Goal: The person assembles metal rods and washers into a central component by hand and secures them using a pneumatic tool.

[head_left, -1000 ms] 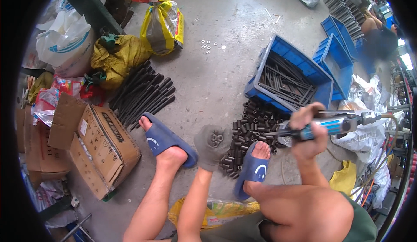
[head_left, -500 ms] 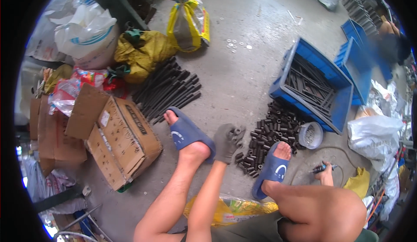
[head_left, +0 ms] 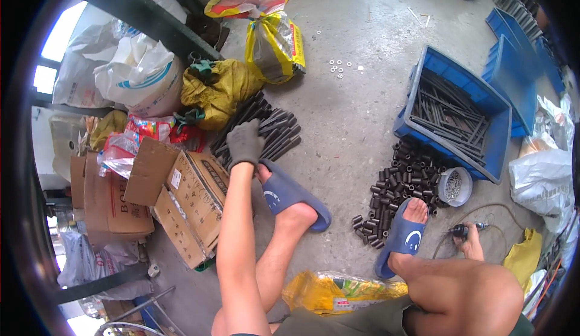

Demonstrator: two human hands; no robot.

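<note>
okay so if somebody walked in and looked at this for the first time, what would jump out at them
Probably the left hand, in a grey work glove, stretched out onto the heap of long dark rods on the concrete floor. Next, the blue crate of similar rods at upper right, with a pile of short black sleeves spilled in front of it. The right hand rests low by a small power tool beside the right foot.

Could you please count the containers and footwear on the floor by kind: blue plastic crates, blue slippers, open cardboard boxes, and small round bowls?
Blue plastic crates: 3, one holding dark rods, two stacked behind it
Blue slippers: 2
Open cardboard boxes: 2
Small round bowls: 1
Total: 8
</note>
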